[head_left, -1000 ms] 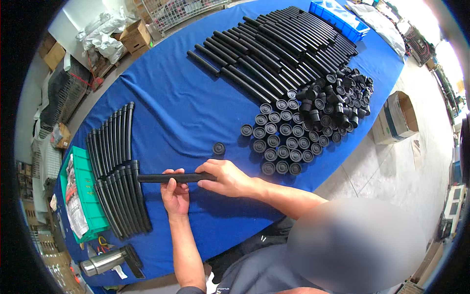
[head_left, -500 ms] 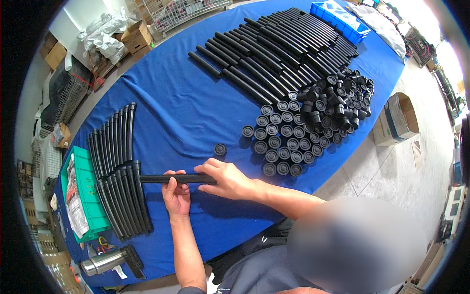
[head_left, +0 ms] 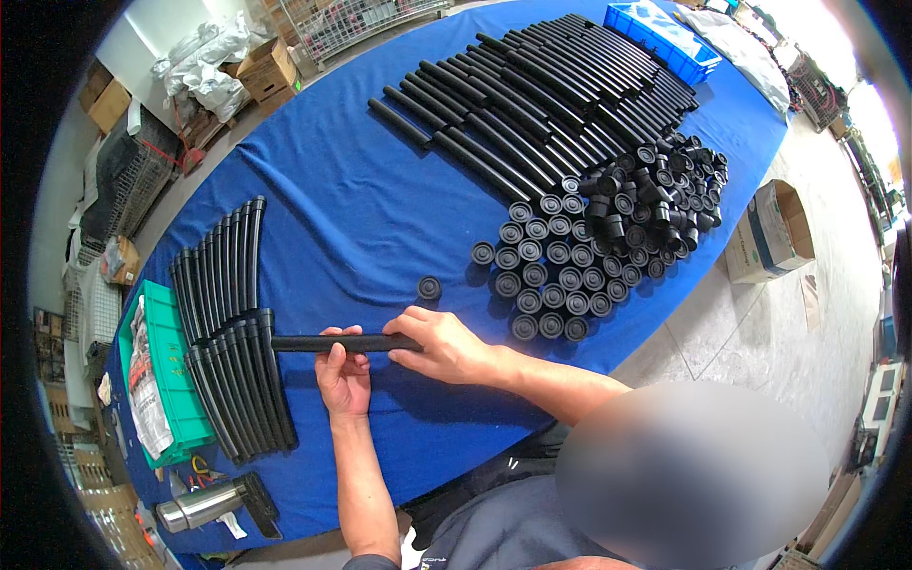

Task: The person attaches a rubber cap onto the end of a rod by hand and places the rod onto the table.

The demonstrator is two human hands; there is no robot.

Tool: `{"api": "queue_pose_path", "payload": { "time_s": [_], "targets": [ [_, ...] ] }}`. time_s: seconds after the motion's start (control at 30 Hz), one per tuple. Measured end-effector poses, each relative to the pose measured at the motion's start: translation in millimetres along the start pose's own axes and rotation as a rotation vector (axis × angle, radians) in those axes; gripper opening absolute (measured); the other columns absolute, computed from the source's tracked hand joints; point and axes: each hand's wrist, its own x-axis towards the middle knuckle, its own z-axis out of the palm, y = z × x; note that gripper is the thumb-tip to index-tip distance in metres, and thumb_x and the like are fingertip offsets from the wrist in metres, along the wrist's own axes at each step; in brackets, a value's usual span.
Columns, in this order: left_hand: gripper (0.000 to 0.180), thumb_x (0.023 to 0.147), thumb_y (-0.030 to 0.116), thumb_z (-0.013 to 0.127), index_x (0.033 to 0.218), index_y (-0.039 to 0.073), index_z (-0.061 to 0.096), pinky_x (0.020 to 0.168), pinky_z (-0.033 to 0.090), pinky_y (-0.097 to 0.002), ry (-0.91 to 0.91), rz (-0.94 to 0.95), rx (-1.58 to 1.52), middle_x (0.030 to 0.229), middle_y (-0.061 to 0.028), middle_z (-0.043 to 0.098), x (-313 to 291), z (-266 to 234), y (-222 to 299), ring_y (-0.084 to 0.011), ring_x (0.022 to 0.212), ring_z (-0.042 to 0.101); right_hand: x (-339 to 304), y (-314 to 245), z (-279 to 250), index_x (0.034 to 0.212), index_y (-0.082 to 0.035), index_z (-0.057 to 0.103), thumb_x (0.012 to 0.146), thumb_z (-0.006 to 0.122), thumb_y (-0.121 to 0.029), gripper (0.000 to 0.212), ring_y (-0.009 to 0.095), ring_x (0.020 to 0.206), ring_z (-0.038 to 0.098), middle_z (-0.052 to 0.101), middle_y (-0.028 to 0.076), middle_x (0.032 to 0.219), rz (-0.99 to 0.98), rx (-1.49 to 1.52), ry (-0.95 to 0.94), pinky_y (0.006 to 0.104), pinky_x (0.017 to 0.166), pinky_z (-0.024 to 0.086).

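Note:
A black tube [head_left: 306, 344] lies level across both hands above the blue cloth. My left hand [head_left: 344, 378] pinches it near its middle, thumb in front and fingers behind. Around its right end my right hand [head_left: 445, 344] is closed, and that end is hidden under the fingers. The tube's left end reaches the edge of two rows of capped black tubes [head_left: 220, 275]; I cannot tell whether it touches them. Just beyond my right hand a single round black end cap [head_left: 429, 287] stands on the cloth.
Many black end caps [head_left: 568, 277] stand and heap to the right, with plain tubes [head_left: 494, 157] stacked behind them. A blue crate [head_left: 665, 46] sits at the far right. Left are a green crate [head_left: 185, 380], a steel flask [head_left: 199, 508] and pliers [head_left: 201, 472]. A cardboard box [head_left: 771, 233] stands off the table.
Both hands keep their hold on the tube, which has shifted very slightly. The single cap and the piles stay where they were.

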Motion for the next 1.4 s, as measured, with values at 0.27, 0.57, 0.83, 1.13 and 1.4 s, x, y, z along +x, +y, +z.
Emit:
{"api": "queue_pose_path", "payload": {
  "time_s": [0.27, 0.57, 0.83, 1.13, 1.4],
  "targets": [
    [0.026, 0.09, 0.009, 0.067, 0.114, 0.004, 0.059, 0.062, 0.057, -0.027, -0.003, -0.006, -0.016, 0.107, -0.0197, 0.069, 0.1, -1.2, 1.7, -0.0194, 0.07, 0.067, 0.5, -6.7, 3.1, 0.102, 0.002, 0.06, 0.085, 0.067, -0.018, 0.027, 0.039, 0.083, 0.064, 0.063, 0.019, 0.089, -0.005, 0.006, 0.054, 0.0457, 0.074, 0.051],
    [0.026, 0.091, 0.009, 0.066, 0.115, 0.004, 0.059, 0.062, 0.057, -0.0265, -0.004, -0.012, -0.023, 0.107, -0.0205, 0.069, 1.1, -2.3, 1.0, -0.0197, 0.07, 0.067, -1.0, 4.9, 5.2, 0.111, 0.001, 0.06, 0.081, 0.072, -0.015, 0.036, 0.037, 0.084, 0.065, 0.063, 0.018, 0.096, -0.017, 0.004, -0.025, 0.0432, 0.072, 0.053],
    [0.025, 0.091, 0.009, 0.066, 0.115, 0.004, 0.059, 0.062, 0.057, -0.0268, -0.015, -0.005, 0.002, 0.106, -0.0202, 0.069, 1.1, -0.3, 0.7, -0.0193, 0.071, 0.067, 0.1, 4.4, 0.1, 0.113, 0.001, 0.061, 0.083, 0.072, -0.016, 0.036, 0.035, 0.081, 0.065, 0.063, 0.018, 0.095, 0.001, 0.045, -0.023, 0.0416, 0.072, 0.052],
    [0.023, 0.092, 0.01, 0.065, 0.114, 0.004, 0.06, 0.063, 0.057, -0.0266, 0.0, -0.001, -0.05, 0.106, -0.02, 0.068, 0.9, -2.8, 0.8, -0.0198, 0.071, 0.066, 0.1, -0.8, 2.7, 0.11, 0.002, 0.059, 0.082, 0.069, -0.014, 0.034, 0.038, 0.086, 0.064, 0.062, 0.019, 0.092, -0.036, -0.016, 0.003, 0.0452, 0.075, 0.052],
    [0.024, 0.092, 0.01, 0.066, 0.114, 0.004, 0.06, 0.064, 0.058, -0.0267, 0.048, 0.011, -0.028, 0.108, -0.0204, 0.068, 0.2, 3.6, 0.3, -0.0196, 0.074, 0.068, 0.7, 6.5, 1.7, 0.112, 0.001, 0.061, 0.083, 0.071, -0.015, 0.035, 0.033, 0.078, 0.065, 0.063, 0.018, 0.093, -0.052, 0.051, 0.029, 0.0394, 0.068, 0.053]
  ]
}}
